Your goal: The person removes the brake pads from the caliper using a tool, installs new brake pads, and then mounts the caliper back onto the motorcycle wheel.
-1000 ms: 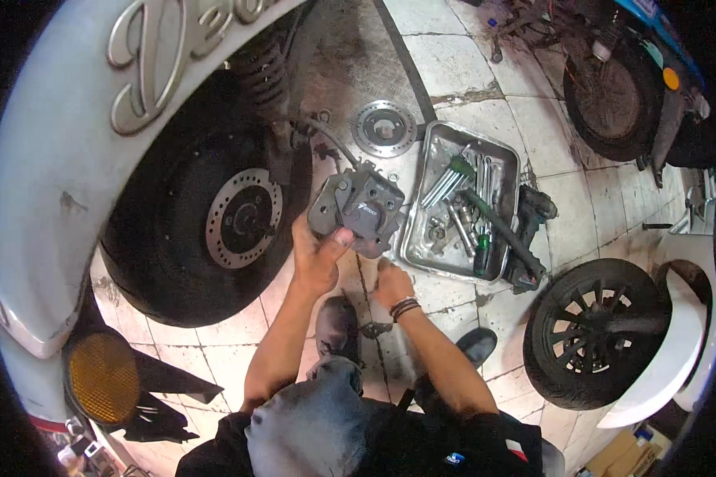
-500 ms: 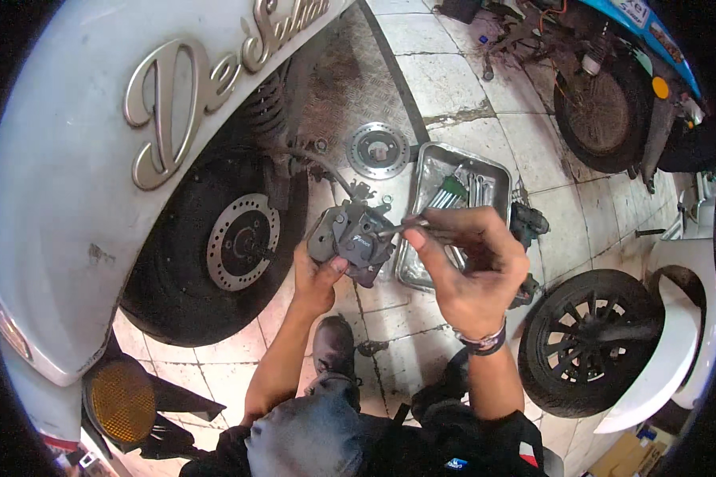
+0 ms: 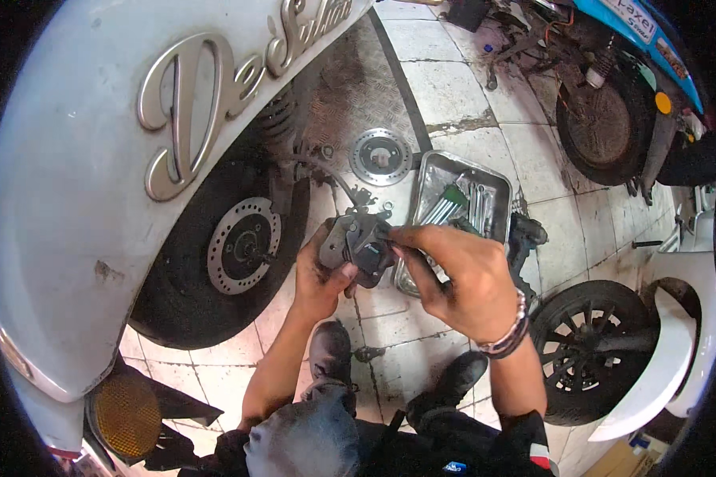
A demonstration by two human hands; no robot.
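A dark grey brake caliper, with its hose still attached, sits in my left hand, whose fingers wrap its left and lower side, thumb on the near edge. My right hand is closed in a pinch against the caliper's upper right side. Whatever lies between those fingertips is hidden by them. From the caliper's far end the hose runs up toward the scooter's suspension. Left of the caliper stands the scooter's black wheel with a drilled brake disc on its hub.
Beyond my hands, a loose brake disc lies by a metal tray of spanners and green-held tools. White scooter bodywork fills the left. A loose wheel lies at right, another motorbike's wheel stands far right, and my shoe is below.
My right fingertips have moved down and closer against the caliper. The thin grey metal rod they pinched is now hidden. The caliper has shifted slightly toward me.
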